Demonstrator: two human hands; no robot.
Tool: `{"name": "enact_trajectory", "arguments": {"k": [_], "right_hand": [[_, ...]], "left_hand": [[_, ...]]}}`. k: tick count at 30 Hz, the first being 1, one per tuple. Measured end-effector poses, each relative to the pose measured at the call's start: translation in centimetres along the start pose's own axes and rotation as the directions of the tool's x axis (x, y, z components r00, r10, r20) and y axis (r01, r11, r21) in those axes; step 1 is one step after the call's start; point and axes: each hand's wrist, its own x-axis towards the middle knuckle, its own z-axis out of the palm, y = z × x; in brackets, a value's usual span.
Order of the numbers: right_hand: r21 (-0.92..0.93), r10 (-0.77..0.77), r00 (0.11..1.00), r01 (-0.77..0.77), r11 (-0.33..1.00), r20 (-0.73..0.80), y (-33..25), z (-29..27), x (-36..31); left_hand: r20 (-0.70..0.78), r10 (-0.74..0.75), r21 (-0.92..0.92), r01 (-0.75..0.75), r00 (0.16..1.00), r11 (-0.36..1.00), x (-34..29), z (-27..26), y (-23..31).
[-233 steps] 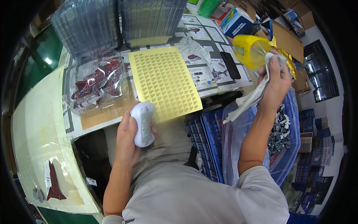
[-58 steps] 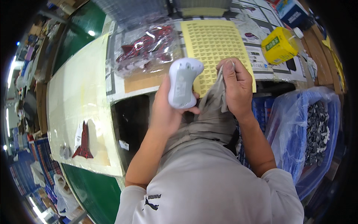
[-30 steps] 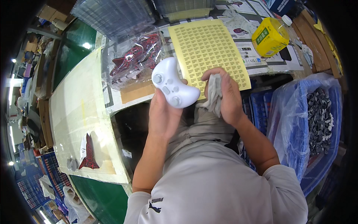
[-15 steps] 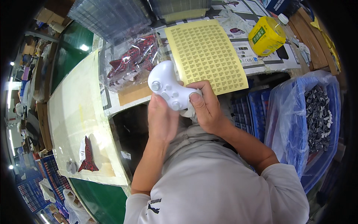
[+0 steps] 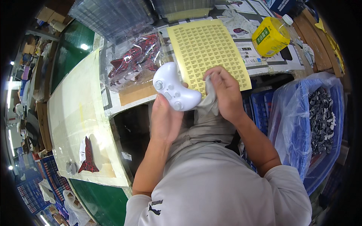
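Note:
A white game controller [image 5: 174,89] is held over the table's front edge, its face with sticks and buttons turned up. My left hand [image 5: 166,118] grips it from below, thumb along its near edge. Just right of the controller, my right hand [image 5: 227,92] pinches a grey-white cloth [image 5: 209,98], whose lower part hangs beside the controller's right grip. Beyond the hands lies a yellow sheet of small printed labels [image 5: 211,49]. Left of that sheet, a clear plastic bag [image 5: 134,60] holds red-and-black patterned pieces.
A yellow drink bottle [image 5: 270,39] stands at the back right. At right is a blue bin [image 5: 294,124] lined with clear plastic, holding many small dark parts. Clear plastic trays [image 5: 113,19] are stacked at the back. A red-and-black piece [image 5: 89,160] lies on the left board [image 5: 75,116].
My right hand has left the controller's right grip and moved right with the cloth. The controller stays in my left hand, shifted slightly.

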Motion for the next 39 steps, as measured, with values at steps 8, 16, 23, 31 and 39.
{"name": "enact_trajectory", "arguments": {"k": [8, 16, 23, 31, 39], "right_hand": [[0.072, 0.128, 0.989, -0.123, 0.99, -0.079, 3.9, 2.6, -1.9], [0.137, -0.09, 0.995, 0.094, 0.986, -0.035, 3.7, 3.4, -2.9], [0.142, 0.135, 0.991, -0.137, 0.98, 0.025, 4.2, 1.8, -2.1], [0.562, 0.34, 0.94, -0.299, 0.771, 0.033, 2.6, 0.0, -2.0], [0.394, 0.092, 0.988, -0.037, 0.919, -0.123, -2.7, -9.1, -0.9]], "left_hand": [[0.054, 0.073, 0.185, -0.082, 0.996, 0.979, -0.2, 0.9, -0.4], [0.061, -0.048, -0.117, 0.055, 0.997, 0.992, 0.2, 0.3, 0.2], [-0.057, 0.104, 0.372, -0.076, 0.993, 0.925, -0.8, 0.6, 0.0], [0.044, -0.029, -0.011, 0.03, 0.999, 0.999, 0.3, 0.1, -0.5], [0.014, -0.091, -0.068, 0.091, 0.996, 0.993, 1.2, 0.9, -0.7]]}}
